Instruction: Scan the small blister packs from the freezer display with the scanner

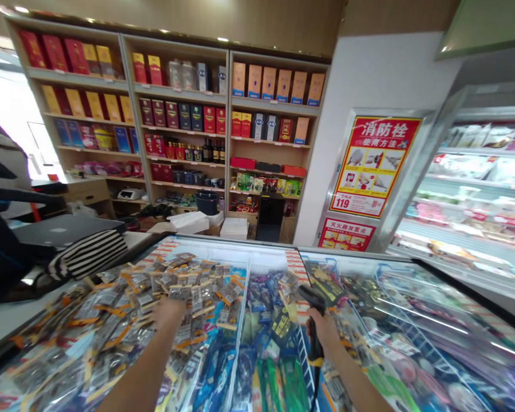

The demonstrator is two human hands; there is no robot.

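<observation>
Hands apart: left hand flat on the packets in the freezer's left compartment; right hand clamped on a scanner over the middle divider. Its dangling cord could snag packets.

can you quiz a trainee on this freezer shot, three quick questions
1. True or false: the right hand holds a black handheld scanner.
2. The left hand rests on: A) the laptop B) a pile of clear packets with orange labels C) the wall shelves
3. Fill in: the red and yellow poster shows the number ___.

Key: 1 true; 2 B; 3 119
</observation>
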